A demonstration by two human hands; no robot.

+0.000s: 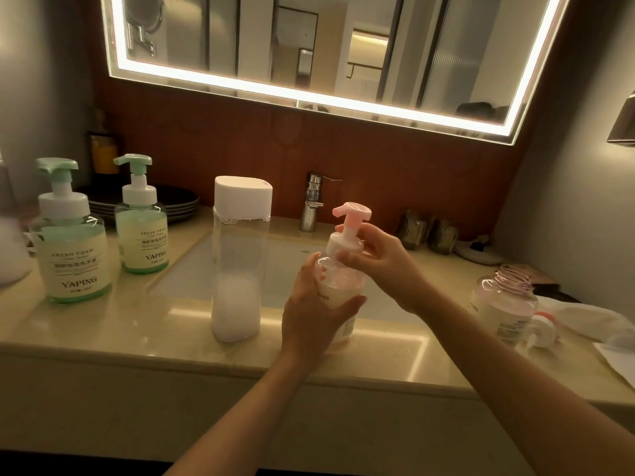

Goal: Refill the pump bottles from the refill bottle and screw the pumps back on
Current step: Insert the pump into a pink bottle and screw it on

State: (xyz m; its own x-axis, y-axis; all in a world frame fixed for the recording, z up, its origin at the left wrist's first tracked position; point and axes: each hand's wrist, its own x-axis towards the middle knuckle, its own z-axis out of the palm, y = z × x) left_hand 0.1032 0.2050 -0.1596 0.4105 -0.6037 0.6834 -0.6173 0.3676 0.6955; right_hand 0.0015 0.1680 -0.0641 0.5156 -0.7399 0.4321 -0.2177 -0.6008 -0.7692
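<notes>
Pink on the pump head, white on its collar. Pinches that collar with the right hand, fingertips curled round it as if for turning. Wraps the left hand round the bottle, thumb across the front, holding it upright on the tabletop strip between sink and front edge. Cannot tell how far down the thread the collar sits.

Likeliest trouble at the collar itself: turned while tilted, bites crooked, jams, and leaks later at the neck. Next, at the grip: with any soap on the plastic, slips in the left hand under the twist and skids toward the front edge or into the sink.

Further out, worth watching the refill bottle: tall, narrow, capped, just beside the left wrist, easily tipped by a swing of that forearm, though with the cap on probably spills nothing. More at stake on the right: open bottle, bare thread, partly full, near the right forearm, with its loose pump lying beside it. Knocked by a careless elbow, pours soap across the tabletop. Green bottles at far left, pumps on, well apart, out of harm.
</notes>
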